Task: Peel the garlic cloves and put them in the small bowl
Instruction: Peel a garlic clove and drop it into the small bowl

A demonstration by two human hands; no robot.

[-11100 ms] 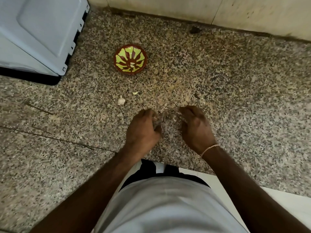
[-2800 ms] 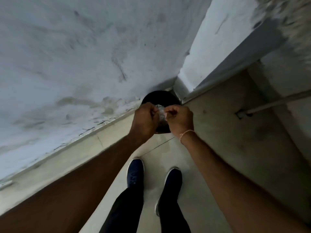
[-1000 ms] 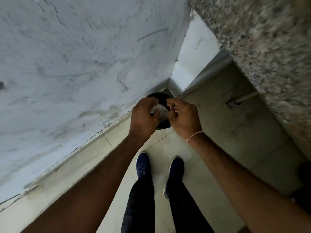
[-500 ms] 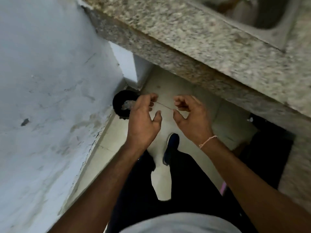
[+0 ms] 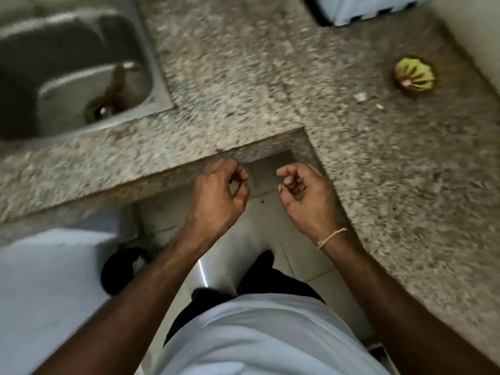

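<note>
The small brown bowl [image 5: 414, 76] with a yellow-green pattern sits far right on the granite counter [image 5: 243, 77]. A garlic clove [image 5: 360, 96] and a smaller pale bit [image 5: 380, 106] lie just left of it. My left hand [image 5: 219, 193] and my right hand [image 5: 305, 196] hover over the inner corner of the counter, well short of the bowl. Both have loosely curled fingers with nothing visible in them. The frame is motion-blurred.
A steel sink [image 5: 70, 69] is set into the counter at the upper left. A pale blue appliance [image 5: 359, 8] stands at the top right. A black bin [image 5: 121, 269] sits on the floor at lower left, beside a white surface [image 5: 48, 288].
The view has swung up from the black bin on the floor to the countertop. The garlic skins held over the bin are gone from my hands, which have moved apart.
</note>
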